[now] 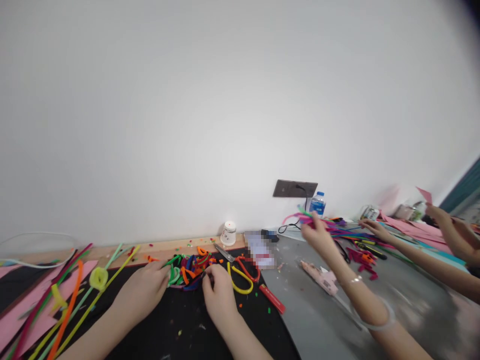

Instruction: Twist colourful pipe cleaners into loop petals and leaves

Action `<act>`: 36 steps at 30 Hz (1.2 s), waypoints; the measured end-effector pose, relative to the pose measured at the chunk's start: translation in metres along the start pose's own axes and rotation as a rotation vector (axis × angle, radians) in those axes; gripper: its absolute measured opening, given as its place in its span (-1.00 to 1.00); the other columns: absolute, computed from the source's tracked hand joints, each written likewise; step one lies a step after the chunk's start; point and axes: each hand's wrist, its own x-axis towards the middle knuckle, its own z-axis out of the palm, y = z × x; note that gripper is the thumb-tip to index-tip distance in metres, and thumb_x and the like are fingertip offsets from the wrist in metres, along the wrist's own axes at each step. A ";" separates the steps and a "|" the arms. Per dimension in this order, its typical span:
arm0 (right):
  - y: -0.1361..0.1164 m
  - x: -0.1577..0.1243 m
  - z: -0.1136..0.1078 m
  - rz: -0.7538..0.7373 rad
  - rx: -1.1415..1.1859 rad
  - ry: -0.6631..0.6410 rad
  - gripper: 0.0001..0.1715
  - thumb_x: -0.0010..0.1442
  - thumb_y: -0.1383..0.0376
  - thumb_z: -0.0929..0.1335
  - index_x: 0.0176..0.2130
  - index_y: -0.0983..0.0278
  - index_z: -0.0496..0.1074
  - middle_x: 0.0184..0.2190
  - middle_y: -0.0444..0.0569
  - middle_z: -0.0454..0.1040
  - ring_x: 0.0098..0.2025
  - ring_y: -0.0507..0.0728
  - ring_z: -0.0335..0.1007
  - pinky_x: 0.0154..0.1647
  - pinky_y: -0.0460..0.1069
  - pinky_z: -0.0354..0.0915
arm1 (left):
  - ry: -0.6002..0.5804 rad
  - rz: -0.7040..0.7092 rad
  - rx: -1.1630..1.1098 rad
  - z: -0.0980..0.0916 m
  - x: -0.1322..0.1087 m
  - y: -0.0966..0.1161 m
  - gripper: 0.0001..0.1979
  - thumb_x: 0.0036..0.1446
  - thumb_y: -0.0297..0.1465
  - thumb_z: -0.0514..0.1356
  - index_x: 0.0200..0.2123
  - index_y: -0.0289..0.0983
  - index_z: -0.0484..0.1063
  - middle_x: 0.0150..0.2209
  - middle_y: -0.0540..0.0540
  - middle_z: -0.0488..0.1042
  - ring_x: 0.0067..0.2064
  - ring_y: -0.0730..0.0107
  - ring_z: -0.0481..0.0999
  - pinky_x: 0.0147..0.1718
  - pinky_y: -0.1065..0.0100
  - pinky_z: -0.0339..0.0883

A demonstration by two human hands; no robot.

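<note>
A heap of short, bent pipe cleaner pieces (189, 268) in green, orange, red and blue lies on a black mat (180, 325). At its left edge, my left hand (148, 284) has its fingers closed against the green pieces, with the fingertips partly hidden. My right hand (220, 294) is curled at the other edge, thumb and forefinger bent in around the pieces there. Just beyond my right hand lie scissors (242, 276) with red and yellow handles, their blades pointing to the wall. A red utility-knife-like strip (272, 299) rests at the mat's right edge.
Long pipe cleaners (75, 305) and a yellow coil (98, 278) lie over pink paper at left. A paper cup (228, 234) stands upside down by the wall. At right are a co-worker's hand (318, 235) holding pipe cleaners, a pink glue gun (320, 277) and a bottle (318, 204).
</note>
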 end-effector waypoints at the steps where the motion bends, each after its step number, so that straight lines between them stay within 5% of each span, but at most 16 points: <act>1: 0.000 0.002 -0.002 0.027 0.061 0.004 -0.84 0.05 0.47 0.19 -0.46 0.29 0.29 -0.49 -0.10 0.31 -0.44 0.05 0.23 -0.41 -0.09 0.15 | -0.013 0.038 0.047 0.000 -0.003 0.001 -0.68 0.08 -0.42 -0.03 -0.27 -0.26 0.52 -0.07 -0.24 0.46 -0.04 0.10 0.43 -0.03 0.17 0.24; 6: 0.002 0.009 -0.002 0.213 0.413 -0.133 -0.87 0.01 0.45 0.18 -0.38 0.30 0.26 -0.60 -0.21 0.26 -0.64 -0.04 0.10 -0.62 -0.16 0.06 | 0.086 0.107 0.126 -0.007 -0.012 0.007 -0.65 0.11 -0.39 -0.04 -0.15 -0.26 0.48 0.09 -0.24 0.32 0.11 0.08 0.27 0.06 0.12 0.15; 11: 0.003 0.006 -0.002 0.159 0.421 -0.260 -0.87 0.00 0.46 0.19 -0.45 0.30 0.28 -0.68 -0.23 0.26 -0.66 -0.04 0.16 -0.62 -0.18 0.08 | 0.151 0.124 0.011 -0.014 -0.016 0.013 -0.64 0.14 -0.36 -0.04 -0.08 -0.25 0.43 0.09 -0.20 0.33 0.12 0.14 0.27 0.08 0.11 0.14; 15: 0.001 0.019 -0.026 0.042 0.112 -0.136 -0.84 0.05 0.45 0.19 -0.37 0.29 0.32 -0.55 -0.14 0.36 -0.54 0.01 0.28 -0.51 -0.15 0.18 | 0.203 0.162 -0.038 -0.018 -0.023 0.014 -0.67 0.13 -0.36 -0.01 -0.07 -0.20 0.41 0.08 -0.13 0.34 0.11 0.18 0.29 0.07 0.10 0.17; 20: 0.013 0.059 -0.066 0.186 -0.729 -0.089 -0.51 -0.03 0.57 0.19 -0.08 0.28 0.28 -0.15 0.07 0.39 -0.12 0.18 0.29 -0.19 -0.02 0.19 | 0.258 0.178 -0.089 -0.014 -0.033 0.009 -0.71 0.12 -0.37 0.02 -0.12 -0.16 0.43 0.01 -0.11 0.40 0.07 0.18 0.33 0.05 0.12 0.23; 24: 0.040 0.086 -0.071 0.245 -0.872 -0.142 -0.50 0.00 0.57 0.21 -0.03 0.36 0.29 -0.04 0.23 0.32 -0.04 0.37 0.20 -0.18 0.15 0.14 | 0.273 0.164 -0.139 -0.005 -0.038 0.007 -0.72 0.13 -0.38 0.01 -0.13 -0.16 0.43 0.01 -0.11 0.39 0.06 0.21 0.35 0.04 0.14 0.24; 28: 0.062 0.102 -0.064 0.188 -0.947 -0.246 -0.50 0.05 0.55 0.23 -0.01 0.28 0.31 -0.04 0.17 0.34 0.00 0.35 0.17 -0.13 0.14 0.07 | 0.255 0.154 -0.178 0.001 -0.041 0.006 -0.72 0.15 -0.38 0.00 -0.13 -0.15 0.42 0.01 -0.11 0.38 0.06 0.23 0.34 0.05 0.13 0.24; 36: 0.074 0.121 -0.056 0.082 -0.996 -0.261 -0.71 0.12 0.51 0.21 -0.31 0.32 0.49 -0.20 0.17 0.42 -0.10 0.24 0.24 -0.20 0.05 0.09 | 0.230 0.152 -0.236 0.004 -0.044 0.005 -0.73 0.16 -0.39 -0.01 -0.15 -0.15 0.42 0.01 -0.11 0.37 0.07 0.25 0.32 0.06 0.16 0.23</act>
